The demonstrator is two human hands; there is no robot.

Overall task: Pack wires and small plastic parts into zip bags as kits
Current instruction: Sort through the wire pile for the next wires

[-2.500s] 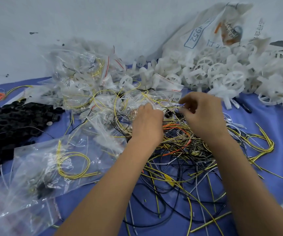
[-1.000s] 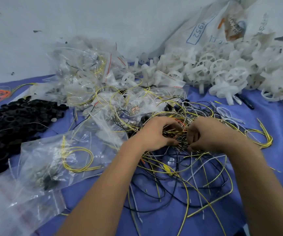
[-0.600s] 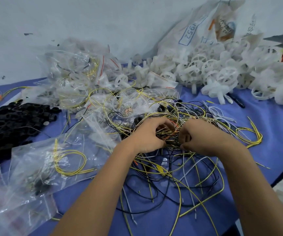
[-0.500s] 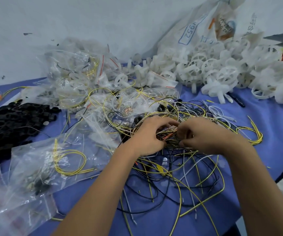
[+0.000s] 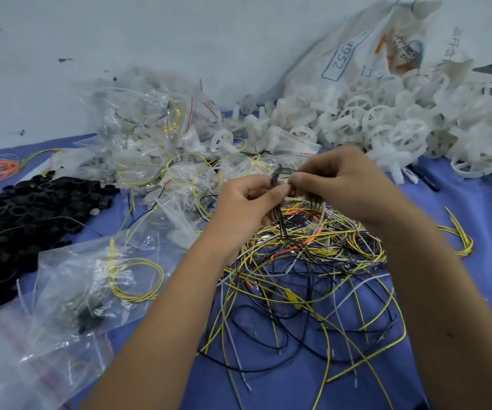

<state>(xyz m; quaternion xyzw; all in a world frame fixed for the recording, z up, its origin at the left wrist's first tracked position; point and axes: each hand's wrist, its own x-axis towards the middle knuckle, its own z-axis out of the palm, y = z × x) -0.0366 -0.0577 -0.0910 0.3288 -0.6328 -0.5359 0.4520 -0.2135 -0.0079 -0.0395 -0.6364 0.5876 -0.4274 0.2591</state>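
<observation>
Both hands up off the wire tangle [image 5: 306, 261] now. Half a sec ago they were buried low in it, knuckles down among the strands; now they meet above the heap, fingertip to fingertip.

L hand [image 5: 247, 202]: thumb + forefinger pinching a few thin dark wires [image 5: 280, 214], which hang straight down from the pinch into the heap. R hand [image 5: 342, 184]: fingers curled, pinching the same little bunch at its top end, just beside the L thumb. Neither hand spread. Exact wire count: can't tell, blurred.

Reading: digging stage looks over, a small set of dark strands has been singled out and lifted clear. Lower ends not free yet, they run into the yellow, white and orange mess. Judge next bit = draw them out w/o dragging neighbours, then coil for a bag.

Where things lie:
- wire tangle on blue table cover [image 5: 475, 220], right under the hands
- filled zip bags [image 5: 156, 137] heaped at back centre, by the wall
- one open-looking bag w/ yellow wire loop [image 5: 99, 285] near L forearm, front left
- black ring parts [image 5: 23, 214] piled far left
- white plastic wheels [image 5: 386, 125] heaped back right, spilling from a big sack [image 5: 366, 45]

Risk, my guess: thin strands snag, and the heap lifts with them.
</observation>
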